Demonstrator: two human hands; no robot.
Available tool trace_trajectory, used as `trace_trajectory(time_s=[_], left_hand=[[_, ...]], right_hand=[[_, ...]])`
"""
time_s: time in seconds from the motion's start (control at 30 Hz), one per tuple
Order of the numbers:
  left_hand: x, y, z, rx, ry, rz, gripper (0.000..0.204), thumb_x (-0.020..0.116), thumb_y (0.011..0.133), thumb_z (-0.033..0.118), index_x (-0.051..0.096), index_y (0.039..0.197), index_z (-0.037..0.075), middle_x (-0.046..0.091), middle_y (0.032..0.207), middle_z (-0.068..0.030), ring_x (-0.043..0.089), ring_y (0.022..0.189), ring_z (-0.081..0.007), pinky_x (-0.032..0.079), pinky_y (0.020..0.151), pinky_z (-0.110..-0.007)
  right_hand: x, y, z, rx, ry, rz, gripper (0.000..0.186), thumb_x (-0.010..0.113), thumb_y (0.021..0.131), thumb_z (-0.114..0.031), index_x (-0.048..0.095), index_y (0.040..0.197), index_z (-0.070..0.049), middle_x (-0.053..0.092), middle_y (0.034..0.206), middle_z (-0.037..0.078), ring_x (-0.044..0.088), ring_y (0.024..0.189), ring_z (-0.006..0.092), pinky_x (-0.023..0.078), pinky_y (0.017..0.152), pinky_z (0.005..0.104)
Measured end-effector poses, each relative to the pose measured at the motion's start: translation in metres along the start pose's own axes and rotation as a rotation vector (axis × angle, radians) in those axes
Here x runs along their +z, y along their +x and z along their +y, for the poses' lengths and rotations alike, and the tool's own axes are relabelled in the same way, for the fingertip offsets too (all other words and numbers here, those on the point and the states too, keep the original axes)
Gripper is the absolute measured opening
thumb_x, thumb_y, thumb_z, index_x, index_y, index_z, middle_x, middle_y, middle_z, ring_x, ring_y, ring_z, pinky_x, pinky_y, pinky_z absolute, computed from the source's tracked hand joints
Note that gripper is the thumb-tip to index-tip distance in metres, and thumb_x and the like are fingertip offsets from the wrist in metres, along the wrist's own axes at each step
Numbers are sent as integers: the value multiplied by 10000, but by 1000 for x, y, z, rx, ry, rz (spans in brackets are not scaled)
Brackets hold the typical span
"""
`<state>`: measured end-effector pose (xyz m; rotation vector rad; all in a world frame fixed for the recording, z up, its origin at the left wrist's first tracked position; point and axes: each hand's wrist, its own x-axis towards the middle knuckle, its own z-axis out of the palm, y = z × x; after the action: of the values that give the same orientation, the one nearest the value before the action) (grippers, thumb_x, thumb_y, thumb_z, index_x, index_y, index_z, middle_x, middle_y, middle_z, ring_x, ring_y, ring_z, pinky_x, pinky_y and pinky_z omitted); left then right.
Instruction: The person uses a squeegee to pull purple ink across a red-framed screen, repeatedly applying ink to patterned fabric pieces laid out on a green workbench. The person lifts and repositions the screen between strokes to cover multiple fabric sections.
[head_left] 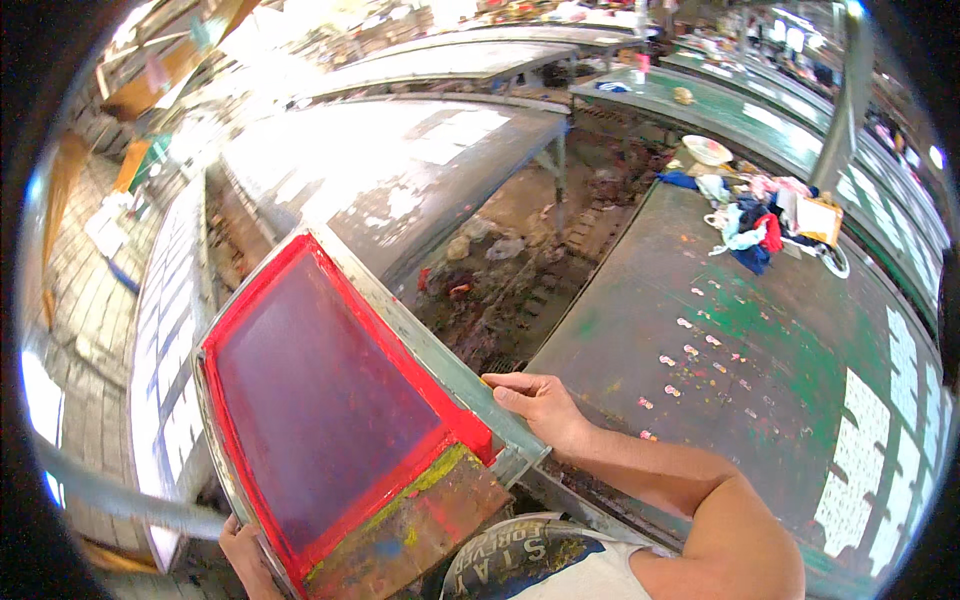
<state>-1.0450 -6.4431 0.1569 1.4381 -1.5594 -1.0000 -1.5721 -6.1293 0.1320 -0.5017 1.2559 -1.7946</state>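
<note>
A large screen printing frame (320,390) tilts in front of me, with purplish mesh inside a red border and a worn greyish rim. My right hand (541,408) grips its right rim near the close corner, thumb and fingers closed over the edge. At the lower left, my left hand (242,552) is wrapped round the opposite rim; part of it is hidden by the frame and cut off below. A paint-stained brown board (420,530) spans the frame's near end, close to my stained white shirt.
A long dark table (620,330) with paint marks runs along my right. Pale patterned pieces (855,460) lie on it, and a heap of cloths (750,220) stands by a post (845,110). Another table (400,170) lies ahead. Scraps litter the floor (510,260) between them.
</note>
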Motion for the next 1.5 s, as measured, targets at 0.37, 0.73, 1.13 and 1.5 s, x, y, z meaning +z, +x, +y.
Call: trace_trajectory(time_s=[0.37,0.73,1.13,1.5], left_hand=[[89,284,-36,-11,-223,-132,285,685,977,227,739,1104,-22,730,997,-75,676,866,-194,531,808,-347],[156,485,47,93,-5,-99,347,688,998,273,717,1186,-18,719,1086,-106,675,947,-211,533,859,-377],[434,559,204,298,-17,-376,421,692,1021,322,692,1275,-14,707,1183,-139,673,1036,-229,534,916,-410],[740,519,327,359,-26,-485,492,696,1042,367,670,1357,-10,696,1272,-170,671,1118,-246,536,968,-440]], right_hand=[[62,151,16,-25,-125,254,340,694,1133,-171,751,1436,-27,814,1211,61,751,952,108,631,825,313],[169,358,4,14,12,219,333,685,1145,-175,755,1433,-22,814,1174,14,708,992,61,597,877,281],[74,407,-73,-179,-53,562,338,703,1133,-184,767,1444,-67,820,1183,30,715,994,76,605,878,305],[-185,473,-188,-234,-25,779,355,708,1133,-191,755,1460,-61,813,1220,34,714,1019,85,590,905,298]])
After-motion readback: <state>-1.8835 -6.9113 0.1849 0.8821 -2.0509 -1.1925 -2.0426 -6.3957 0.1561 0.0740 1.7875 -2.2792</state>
